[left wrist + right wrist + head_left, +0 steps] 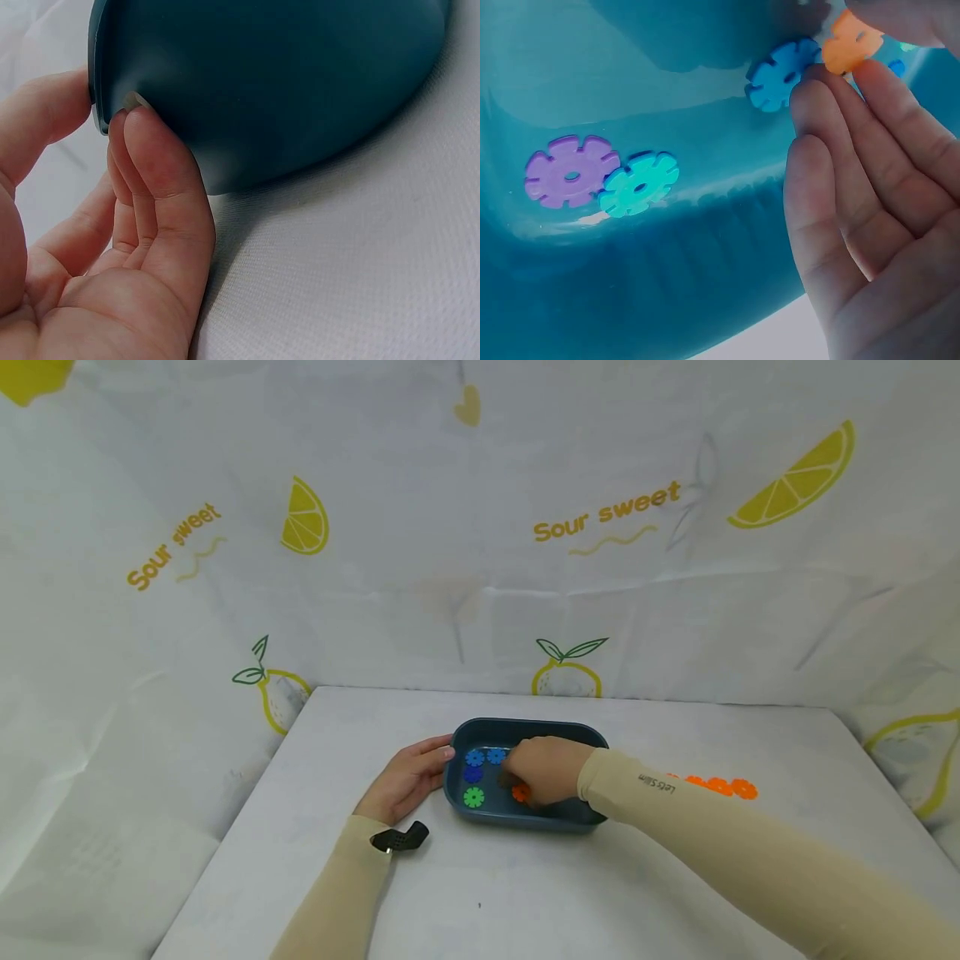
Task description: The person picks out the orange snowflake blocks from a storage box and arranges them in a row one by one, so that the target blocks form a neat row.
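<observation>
A dark teal tray (525,820) stands on the table with several notched plastic discs inside. My left hand (405,777) holds its left end; in the left wrist view the thumb is at the rim and the fingers (169,180) lie against the outer wall. Reaching into the tray, my right hand (551,768) pinches an orange notched disc (851,41) between thumb and fingertips. Blue (497,756), dark blue (473,774) and green (474,797) discs lie at the tray's left. A purple disc (570,172) and a turquoise disc (639,184) touch in the right wrist view.
More orange discs (742,788) lie in a row on the white table (480,893) to the right of the tray, partly hidden by the right sleeve (697,835). A white cloth backdrop (420,527) with lemon prints rises behind the table.
</observation>
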A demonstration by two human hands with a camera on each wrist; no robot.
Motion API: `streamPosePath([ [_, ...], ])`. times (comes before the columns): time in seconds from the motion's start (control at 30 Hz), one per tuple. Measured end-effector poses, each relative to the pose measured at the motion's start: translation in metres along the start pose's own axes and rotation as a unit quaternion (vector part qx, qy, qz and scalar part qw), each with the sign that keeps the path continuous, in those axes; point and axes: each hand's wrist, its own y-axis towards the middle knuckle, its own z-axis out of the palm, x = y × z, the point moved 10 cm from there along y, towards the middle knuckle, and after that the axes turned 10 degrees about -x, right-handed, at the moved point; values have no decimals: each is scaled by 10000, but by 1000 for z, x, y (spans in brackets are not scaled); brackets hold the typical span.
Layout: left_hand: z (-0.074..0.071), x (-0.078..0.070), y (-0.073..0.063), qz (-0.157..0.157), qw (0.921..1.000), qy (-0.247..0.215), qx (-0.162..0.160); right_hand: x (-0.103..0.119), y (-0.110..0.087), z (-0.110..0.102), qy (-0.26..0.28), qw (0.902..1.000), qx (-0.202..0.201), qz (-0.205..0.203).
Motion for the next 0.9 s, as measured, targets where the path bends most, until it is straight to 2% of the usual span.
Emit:
streamPosePath([
  [0.13, -1, 0, -1, -18, 10000, 20, -29, -4, 2, -5, 334, 9993, -62, 128],
  [0.4, 0, -1, -1, 12, 10000, 20, 0, -13, 5, -14, 369, 9989, -276, 123],
  [0.5, 1, 0, 0, -5, 10000, -20, -24, -16, 5, -20, 613, 9971, -404, 202],
  [0.7, -1, 2, 2, -18, 9999, -79, -127, -22, 3, -32, 1433, 9862, -701, 444],
  [0.9, -1, 4, 4, 32, 9999, -76, -106, -30, 0, -40, 1940, 9733, -1076, 583],
])
